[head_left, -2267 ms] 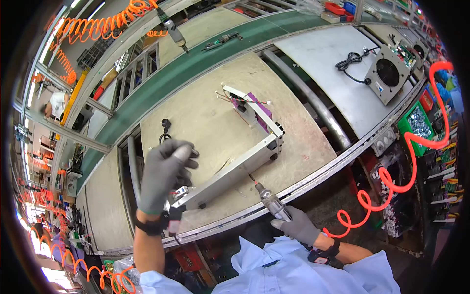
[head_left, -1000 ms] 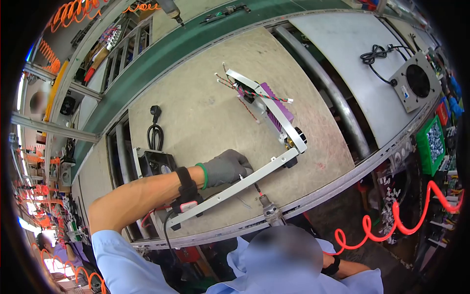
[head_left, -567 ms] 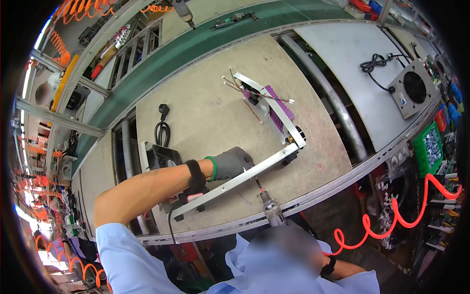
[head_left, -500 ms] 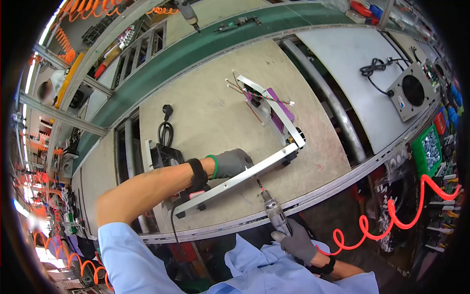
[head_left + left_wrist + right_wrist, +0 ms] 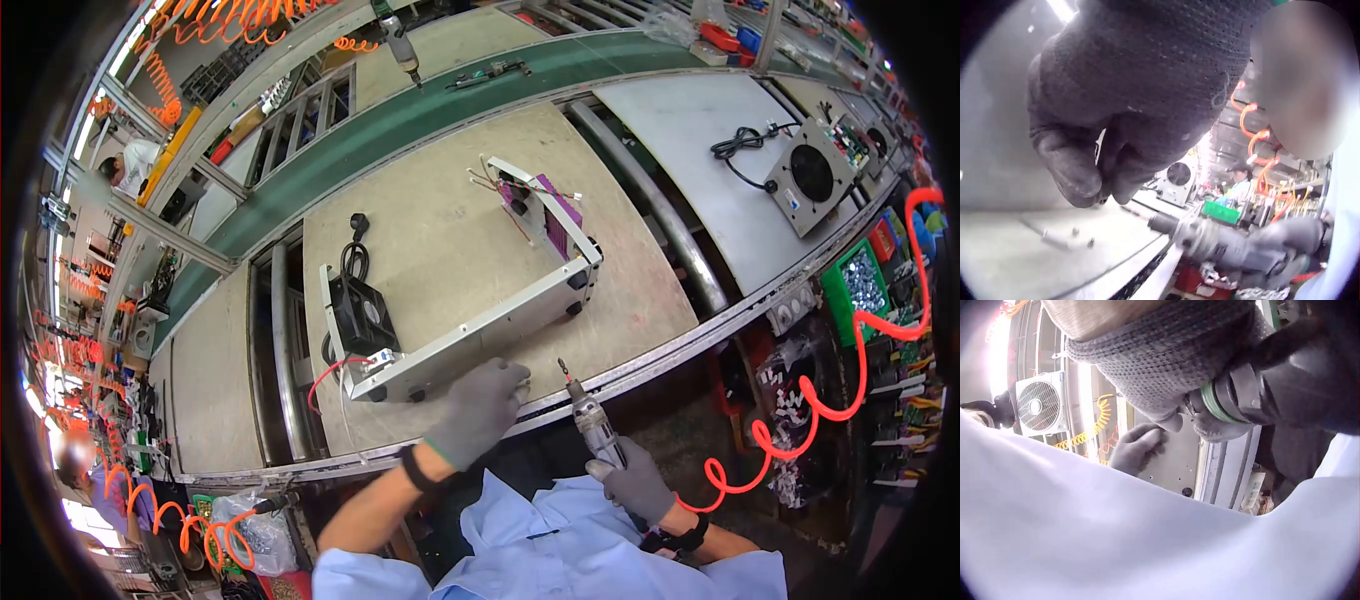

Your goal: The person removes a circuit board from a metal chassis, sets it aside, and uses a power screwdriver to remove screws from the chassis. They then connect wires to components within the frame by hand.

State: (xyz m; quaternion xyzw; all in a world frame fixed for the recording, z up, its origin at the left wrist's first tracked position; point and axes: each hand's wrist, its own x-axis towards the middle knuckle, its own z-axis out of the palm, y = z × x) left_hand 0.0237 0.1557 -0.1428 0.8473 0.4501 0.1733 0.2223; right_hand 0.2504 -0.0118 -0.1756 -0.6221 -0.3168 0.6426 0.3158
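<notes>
My right hand (image 5: pixel 640 484) grips a pneumatic screwdriver (image 5: pixel 598 432), its bit pointing up and away over the board's front edge. My gloved left hand (image 5: pixel 482 412) is in front of a U-shaped metal frame (image 5: pixel 480 330), low over the board. In the left wrist view its thumb and fingertips (image 5: pixel 1079 187) come together close to several small screws (image 5: pixel 1091 242) on the board; I cannot tell whether a screw is between them. The frame carries a black fan (image 5: pixel 362 312) at its left end and a purple heat sink (image 5: pixel 558 215) at its right.
The frame stands on a beige board (image 5: pixel 420 230) over rollers. A power cord (image 5: pixel 355 250) lies behind the fan. On the right are a grey fan unit (image 5: pixel 805 175), a green bin (image 5: pixel 858 285) of small parts and the red coiled hose (image 5: pixel 800 440). Another screwdriver (image 5: pixel 402 48) hangs at the back.
My left hand has gone from behind the frame's front bar to the board in front of it. The screwdriver has shifted a little right, its bit now away from the bar.
</notes>
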